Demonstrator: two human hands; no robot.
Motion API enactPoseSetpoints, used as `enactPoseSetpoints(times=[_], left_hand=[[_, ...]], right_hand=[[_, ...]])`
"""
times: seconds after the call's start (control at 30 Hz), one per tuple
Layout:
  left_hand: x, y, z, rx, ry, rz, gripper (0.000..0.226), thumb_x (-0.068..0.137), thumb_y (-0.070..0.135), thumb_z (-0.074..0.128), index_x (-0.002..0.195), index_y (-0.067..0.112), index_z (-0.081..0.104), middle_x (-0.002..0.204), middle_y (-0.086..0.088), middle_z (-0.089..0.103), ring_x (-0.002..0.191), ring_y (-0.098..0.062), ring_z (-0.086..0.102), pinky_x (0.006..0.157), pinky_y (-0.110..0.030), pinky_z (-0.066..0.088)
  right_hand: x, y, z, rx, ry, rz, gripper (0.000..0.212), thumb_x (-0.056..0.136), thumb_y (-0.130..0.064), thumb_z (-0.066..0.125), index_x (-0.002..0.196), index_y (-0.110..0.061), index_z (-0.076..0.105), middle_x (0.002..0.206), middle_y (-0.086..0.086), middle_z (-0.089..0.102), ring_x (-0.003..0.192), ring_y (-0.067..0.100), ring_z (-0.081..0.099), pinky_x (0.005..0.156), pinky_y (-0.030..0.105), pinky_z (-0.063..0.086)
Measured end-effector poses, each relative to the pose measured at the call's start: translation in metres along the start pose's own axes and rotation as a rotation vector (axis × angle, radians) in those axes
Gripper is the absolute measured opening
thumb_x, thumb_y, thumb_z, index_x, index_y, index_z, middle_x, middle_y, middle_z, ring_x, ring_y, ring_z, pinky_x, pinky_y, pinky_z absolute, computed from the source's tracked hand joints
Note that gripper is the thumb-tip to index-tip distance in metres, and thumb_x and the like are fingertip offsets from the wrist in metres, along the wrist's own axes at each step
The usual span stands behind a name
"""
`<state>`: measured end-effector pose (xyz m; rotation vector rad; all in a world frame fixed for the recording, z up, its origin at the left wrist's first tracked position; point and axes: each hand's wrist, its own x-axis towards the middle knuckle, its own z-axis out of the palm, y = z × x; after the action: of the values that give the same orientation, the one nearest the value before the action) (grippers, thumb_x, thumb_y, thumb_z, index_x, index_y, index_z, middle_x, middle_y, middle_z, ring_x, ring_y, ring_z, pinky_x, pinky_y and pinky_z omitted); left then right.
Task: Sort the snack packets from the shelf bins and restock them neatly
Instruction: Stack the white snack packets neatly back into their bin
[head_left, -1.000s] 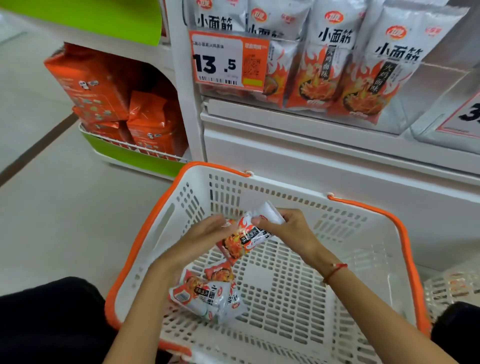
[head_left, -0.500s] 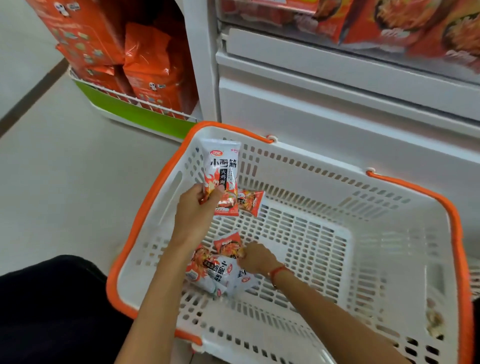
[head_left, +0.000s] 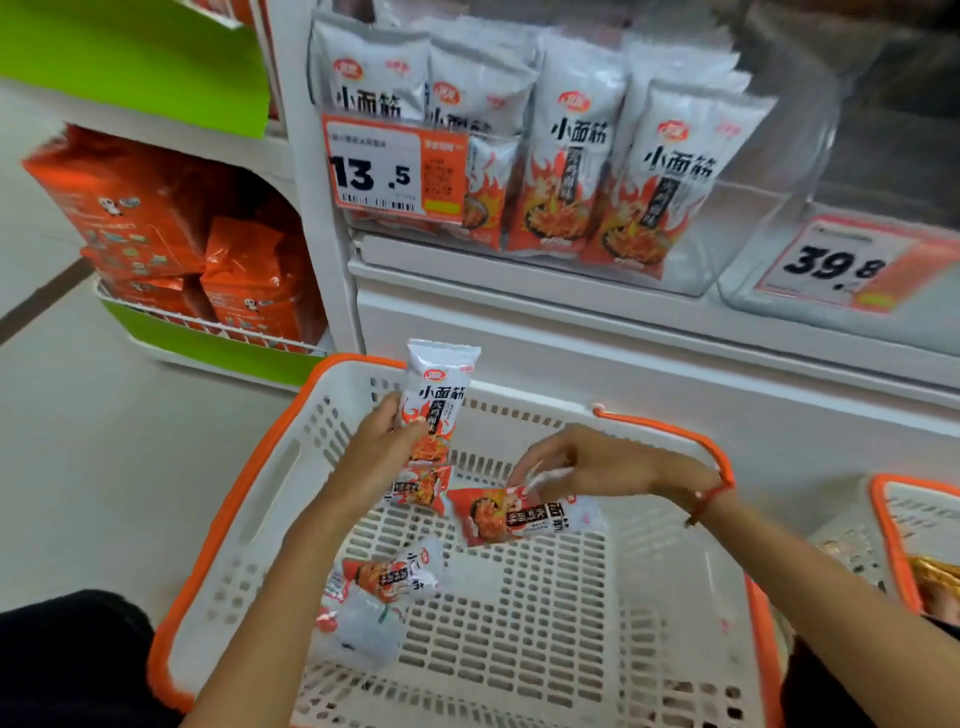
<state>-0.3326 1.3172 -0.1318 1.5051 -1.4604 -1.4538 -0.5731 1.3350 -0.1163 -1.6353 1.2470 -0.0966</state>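
Head view: my left hand (head_left: 387, 447) grips upright packets (head_left: 434, 410), my right hand (head_left: 587, 460) pinches another packet (head_left: 519, 514) over the basket (head_left: 249, 483), centre frame. Gathering step; next, stack them together and lift to the bin (head_left: 748, 249).

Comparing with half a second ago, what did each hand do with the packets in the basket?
The right hand has lifted one sideways packet off the pile and holds it above the basket floor. The left hand still grips its upright packet, a second one tucked below, now raised slightly. The remaining pile stays put.
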Motion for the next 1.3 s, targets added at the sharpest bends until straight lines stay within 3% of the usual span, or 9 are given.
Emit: enactPoseSetpoints(times=[0.13,0.23,0.3,0.43,0.57,0.67,0.87,1.03,1.3], left_hand=[[-0.012,0.049,0.008,0.078,-0.312,-0.022,0.016,0.101,0.028,0.045,0.117,0.030,0.050,0.130,0.004,0.056,0.109,-0.011,0.051,0.089,-0.026,0.039],[-0.018,0.082,0.009,0.063,-0.363,-0.039,0.050,0.090,0.065,0.040,0.134,0.040,0.047,0.136,0.014,0.050,0.125,-0.013,0.048,0.107,-0.037,0.034],[-0.022,0.094,0.008,0.015,-0.308,0.067,0.063,0.084,0.072,0.038,0.140,0.042,0.041,0.139,0.023,0.045,0.132,-0.005,0.043,0.114,-0.035,0.031],[-0.033,0.123,0.014,-0.167,-0.100,0.316,0.024,0.097,0.043,0.038,0.099,0.035,0.060,0.083,0.035,0.065,0.079,0.025,0.056,0.069,0.004,0.038],[-0.032,0.147,0.012,-0.302,0.039,0.449,0.025,0.096,0.031,0.047,0.109,0.019,0.065,0.092,0.009,0.075,0.085,0.000,0.070,0.065,-0.007,0.048],[-0.021,0.165,-0.002,-0.292,0.046,0.530,0.021,0.091,0.031,0.053,0.108,0.024,0.062,0.090,0.019,0.073,0.090,0.000,0.068,0.069,-0.006,0.047],[0.006,0.213,-0.045,-0.168,0.132,0.694,0.011,0.097,0.029,0.050,0.102,0.035,0.058,0.083,0.039,0.065,0.084,0.020,0.060,0.066,0.003,0.041],[0.020,0.239,-0.057,0.026,0.196,0.846,0.017,0.098,0.025,0.050,0.083,0.024,0.059,0.064,0.015,0.062,0.061,0.011,0.055,0.062,-0.003,0.039],[0.028,0.234,-0.062,0.041,0.236,0.886,0.022,0.099,0.016,0.050,0.080,0.025,0.057,0.064,0.027,0.063,0.065,0.014,0.057,0.061,-0.002,0.039]], right_hand=[[-0.036,-0.067,-0.050,-0.182,0.132,-0.144,0.024,0.080,-0.025,0.078,0.104,-0.022,0.076,0.103,-0.012,0.073,0.099,0.008,0.067,0.088,0.027,0.051],[-0.043,-0.096,-0.072,-0.258,0.545,-0.230,0.042,0.068,-0.031,0.086,0.105,-0.019,0.070,0.104,-0.011,0.068,0.087,-0.003,0.061,0.076,0.019,0.046],[-0.043,-0.110,-0.074,-0.094,0.834,-0.248,0.056,0.060,-0.035,0.091,0.103,-0.014,0.061,0.097,-0.003,0.066,0.085,0.009,0.061,0.073,0.028,0.050],[-0.047,-0.141,-0.063,0.240,1.140,-0.312,0.066,0.062,-0.035,0.088,0.114,-0.022,0.049,0.098,-0.005,0.061,0.087,0.009,0.061,0.073,0.023,0.051],[-0.057,-0.153,-0.061,0.448,0.919,-0.347,0.031,0.076,-0.022,0.080,0.102,-0.017,0.064,0.079,-0.008,0.072,0.067,0.002,0.063,0.054,0.015,0.047],[-0.064,-0.156,-0.075,0.375,0.857,-0.462,0.010,0.084,-0.013,0.072,0.088,-0.021,0.068,0.067,-0.014,0.070,0.064,0.002,0.065,0.058,0.017,0.051],[-0.092,-0.163,-0.131,0.055,1.328,-0.672,0.027,0.080,-0.016,0.076,0.093,-0.036,0.066,0.085,-0.020,0.072,0.084,0.007,0.071,0.071,0.024,0.058],[-0.060,-0.164,-0.152,-0.223,1.242,-0.577,0.026,0.079,-0.024,0.077,0.104,-0.029,0.071,0.091,-0.022,0.069,0.081,0.000,0.069,0.069,0.025,0.059],[-0.027,-0.155,-0.147,-0.326,1.123,-0.410,0.054,0.074,-0.031,0.082,0.122,-0.026,0.058,0.106,-0.008,0.071,0.091,0.008,0.066,0.076,0.039,0.057]])
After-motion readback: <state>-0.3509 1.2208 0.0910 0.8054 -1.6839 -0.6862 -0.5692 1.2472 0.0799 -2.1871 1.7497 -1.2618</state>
